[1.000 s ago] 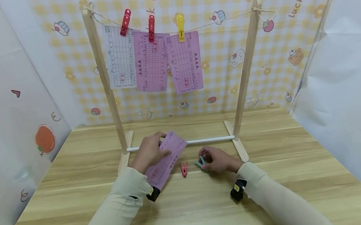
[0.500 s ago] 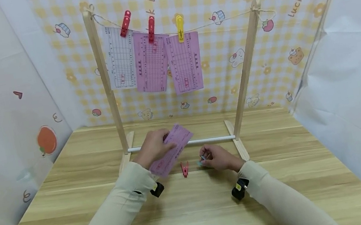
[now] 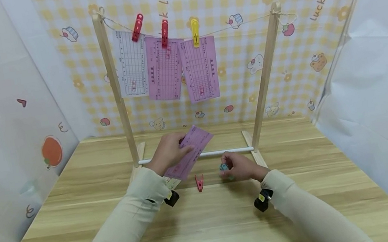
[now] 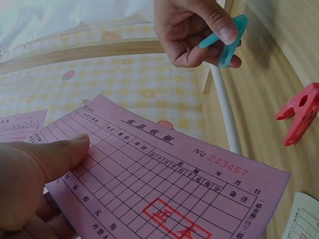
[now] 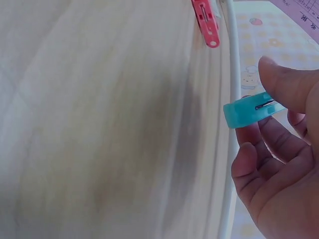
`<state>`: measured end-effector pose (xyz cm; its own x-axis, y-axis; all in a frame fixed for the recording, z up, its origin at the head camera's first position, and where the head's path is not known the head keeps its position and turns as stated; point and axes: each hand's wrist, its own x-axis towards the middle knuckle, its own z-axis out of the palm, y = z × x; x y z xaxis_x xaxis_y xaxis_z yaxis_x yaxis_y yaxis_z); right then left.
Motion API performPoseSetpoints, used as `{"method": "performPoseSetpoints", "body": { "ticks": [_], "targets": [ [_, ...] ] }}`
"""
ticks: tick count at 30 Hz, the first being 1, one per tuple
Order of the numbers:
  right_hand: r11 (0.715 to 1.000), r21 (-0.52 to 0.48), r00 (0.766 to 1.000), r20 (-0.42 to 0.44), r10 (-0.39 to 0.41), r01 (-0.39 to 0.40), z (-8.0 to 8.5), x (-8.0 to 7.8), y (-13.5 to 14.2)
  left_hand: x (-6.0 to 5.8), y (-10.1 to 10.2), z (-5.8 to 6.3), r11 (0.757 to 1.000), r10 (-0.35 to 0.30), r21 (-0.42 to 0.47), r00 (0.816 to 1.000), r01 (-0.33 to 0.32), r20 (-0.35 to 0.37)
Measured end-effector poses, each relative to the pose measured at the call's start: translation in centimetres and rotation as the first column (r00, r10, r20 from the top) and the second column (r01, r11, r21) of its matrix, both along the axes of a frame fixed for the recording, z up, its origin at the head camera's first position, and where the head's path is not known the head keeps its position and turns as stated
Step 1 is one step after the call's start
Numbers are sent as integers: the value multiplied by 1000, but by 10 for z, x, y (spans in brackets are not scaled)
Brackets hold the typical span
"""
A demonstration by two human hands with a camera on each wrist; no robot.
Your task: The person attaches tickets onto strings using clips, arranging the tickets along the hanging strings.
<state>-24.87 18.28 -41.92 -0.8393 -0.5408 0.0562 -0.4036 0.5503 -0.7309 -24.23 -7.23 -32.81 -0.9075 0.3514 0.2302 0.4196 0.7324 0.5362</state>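
My left hand [image 3: 170, 152] grips a pink receipt slip [image 4: 164, 174], its thumb lying across the printed face. Tilted, the slip is held above the table in front of the stand. In my right hand [image 3: 241, 166] a teal clothespin [image 5: 249, 110] is pinched between thumb and fingers, low over the table. Between the hands a red clothespin [image 3: 199, 183] lies on the wood. A pale slip [image 4: 301, 219] shows partly beneath the left wrist. On the string hang a white slip [image 3: 131, 63] and two pink slips, left [image 3: 165, 72] and right [image 3: 201, 71].
Two wooden posts, left [image 3: 119, 107] and right [image 3: 266, 71], carry the string [image 3: 239, 24]. A white rod [image 3: 225, 151] joins them near the table. Two red clothespins [image 3: 165, 33] and a yellow clothespin [image 3: 195, 32] clip the hanging slips. Patterned cloth [image 3: 296, 92] stands behind.
My left hand has lifted the pink slip up and to the right, exposing part of the pale slip. My right hand, moving slightly right, has turned the teal clothespin.
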Motion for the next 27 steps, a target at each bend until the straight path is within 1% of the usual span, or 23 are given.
{"method": "performPoseSetpoints", "body": {
  "ticks": [4,7,14,18,21,23,27],
  "targets": [
    [999,7,997,-64,34,-33,5,-2,5,-2,3,3,999,-15,31,1000,14,9],
    [999,9,995,-92,48,-47,10,-2,7,-4,5,6,999,-21,35,1000,20,14],
    [999,41,995,-97,3,1,22,-3,12,-7,10,16,999,-29,23,1000,29,-6],
    [999,51,992,-126,10,-4,30,-2,14,-8,13,20,999,-23,25,1000,23,7],
    [999,52,992,-124,3,3,34,-3,17,-9,15,22,999,-19,35,1000,18,25],
    [998,53,994,-105,-15,21,37,-4,19,-10,16,24,999,-14,43,999,13,34],
    [998,46,997,-71,-32,36,42,-6,22,-11,17,27,999,-4,37,1000,4,11]
  ]
}}
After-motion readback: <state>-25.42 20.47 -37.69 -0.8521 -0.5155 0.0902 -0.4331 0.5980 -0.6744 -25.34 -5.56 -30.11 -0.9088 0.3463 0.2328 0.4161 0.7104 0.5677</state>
